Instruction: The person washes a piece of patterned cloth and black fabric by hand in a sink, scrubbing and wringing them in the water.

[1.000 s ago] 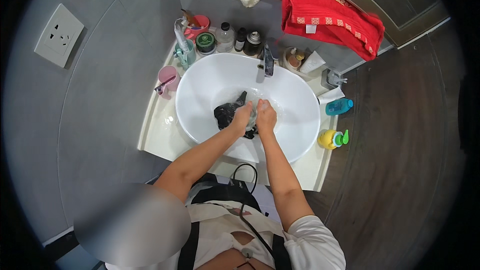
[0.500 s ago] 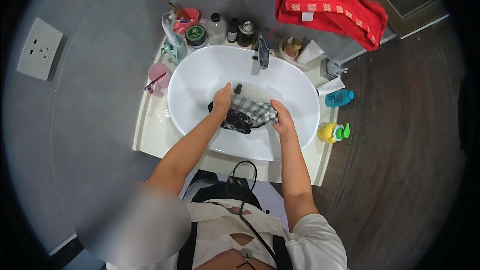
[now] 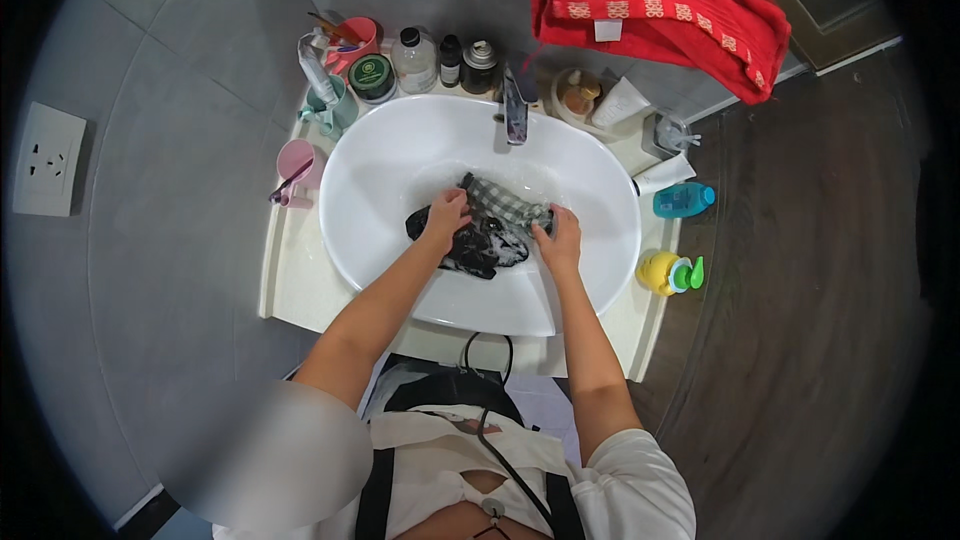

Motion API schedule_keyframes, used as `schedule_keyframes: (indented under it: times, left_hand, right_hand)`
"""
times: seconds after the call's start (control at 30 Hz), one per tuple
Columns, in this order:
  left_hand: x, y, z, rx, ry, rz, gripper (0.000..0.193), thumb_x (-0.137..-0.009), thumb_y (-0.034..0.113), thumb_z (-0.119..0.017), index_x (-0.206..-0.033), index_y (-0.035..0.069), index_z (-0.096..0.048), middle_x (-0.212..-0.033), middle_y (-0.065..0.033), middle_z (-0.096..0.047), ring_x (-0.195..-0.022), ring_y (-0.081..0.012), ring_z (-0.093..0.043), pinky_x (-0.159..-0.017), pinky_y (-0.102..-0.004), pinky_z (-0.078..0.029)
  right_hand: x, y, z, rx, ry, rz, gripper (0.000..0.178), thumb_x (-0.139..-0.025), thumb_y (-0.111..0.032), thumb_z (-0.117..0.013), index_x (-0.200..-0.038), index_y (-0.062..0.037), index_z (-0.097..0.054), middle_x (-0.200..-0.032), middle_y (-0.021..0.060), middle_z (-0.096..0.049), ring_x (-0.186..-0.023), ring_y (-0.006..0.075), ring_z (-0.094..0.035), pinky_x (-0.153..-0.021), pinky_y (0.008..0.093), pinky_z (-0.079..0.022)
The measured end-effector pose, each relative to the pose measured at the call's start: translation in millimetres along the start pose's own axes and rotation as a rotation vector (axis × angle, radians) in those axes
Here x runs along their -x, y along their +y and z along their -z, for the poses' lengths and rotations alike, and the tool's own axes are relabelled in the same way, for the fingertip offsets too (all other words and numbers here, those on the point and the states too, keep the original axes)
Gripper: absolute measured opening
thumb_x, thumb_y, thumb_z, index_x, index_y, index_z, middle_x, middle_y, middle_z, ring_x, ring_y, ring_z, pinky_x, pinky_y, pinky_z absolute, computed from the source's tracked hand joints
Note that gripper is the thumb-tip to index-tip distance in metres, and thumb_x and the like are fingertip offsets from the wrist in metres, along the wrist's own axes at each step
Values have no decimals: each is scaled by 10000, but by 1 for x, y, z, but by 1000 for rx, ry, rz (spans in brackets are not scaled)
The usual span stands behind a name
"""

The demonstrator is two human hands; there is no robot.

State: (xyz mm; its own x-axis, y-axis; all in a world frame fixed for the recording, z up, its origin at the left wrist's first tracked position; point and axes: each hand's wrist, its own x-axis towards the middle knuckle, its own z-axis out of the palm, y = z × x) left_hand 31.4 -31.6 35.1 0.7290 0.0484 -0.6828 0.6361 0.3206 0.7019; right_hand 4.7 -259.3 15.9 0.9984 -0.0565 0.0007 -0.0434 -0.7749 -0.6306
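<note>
A grey-and-white checked cloth (image 3: 507, 204) is stretched between my hands inside the white washbasin (image 3: 375, 160). My left hand (image 3: 447, 218) has its fingers curled at the cloth's left edge, with a dark corner sticking out beyond them. At the other end my right hand (image 3: 560, 238) grips the cloth between thumb and fingers. Beneath and nearer to me lies a wet black cloth (image 3: 478, 252), streaked with white suds. Foamy water shows around the fabric. The tap (image 3: 515, 110) stands at the basin's far rim.
Left on the counter (image 3: 300, 270) are a pink cup (image 3: 300, 162), a teal cup (image 3: 335, 112) and a green-lidded jar (image 3: 372, 77). Several bottles line the back. To the right lie a blue bottle (image 3: 684, 200) and a yellow pump bottle (image 3: 665, 273). A red towel (image 3: 650, 30) hangs above.
The checked cloth now lies flatter and farther back, showing more of the sudsy black cloth. My left hand has moved down slightly along its edge; my right hand still holds the right end.
</note>
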Motion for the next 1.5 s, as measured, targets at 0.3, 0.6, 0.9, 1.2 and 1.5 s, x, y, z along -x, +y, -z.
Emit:
schedule_keyframes:
  times: [0.3,0.6,0.9,1.2,1.5]
  left_hand:
    - [1,-12,19,284,-20,132,333,-864,233,-477,-1137,52,-418,-1100,-111,-470,-1057,-233,-467,-866,-378,-411]
    - [-1,-17,29,408,-17,133,373,-847,271,-506,-1146,64,-424,-1161,-109,-443,-1148,-252,-390,-908,-394,-365]
    - [17,-2,15,446,47,270,381,-845,340,-492,-1141,103,-450,-1158,-74,-448,-1113,-219,-412,-894,-411,-368]
    - [40,33,0,597,-337,74,306,-821,426,-513,-841,122,-481,-727,-21,-523,-664,-160,-542,-577,-316,-479]
    - [76,64,-23,470,-172,116,317,-838,423,-490,-720,130,-470,-650,-14,-436,-577,-140,-449,-540,-288,-393]
  right_hand:
    - [-19,-34,-29,211,-187,173,347,-662,-94,-617,-996,-127,-528,-966,98,-486,-882,275,-523,-697,374,-468]
    - [2,-41,-41,228,-209,153,339,-671,-153,-633,-978,-100,-499,-968,132,-486,-824,317,-543,-670,402,-468]
    - [-7,-124,6,-171,-228,230,409,-641,-64,-645,-1014,-18,-481,-974,165,-473,-848,320,-527,-702,363,-443]
    - [34,-195,40,-461,65,224,349,-676,-113,-628,-997,-42,-512,-958,135,-505,-895,287,-508,-782,334,-412]
    - [29,-211,16,-242,264,199,227,-791,-251,-553,-776,-28,-514,-706,167,-528,-639,344,-528,-570,411,-409]
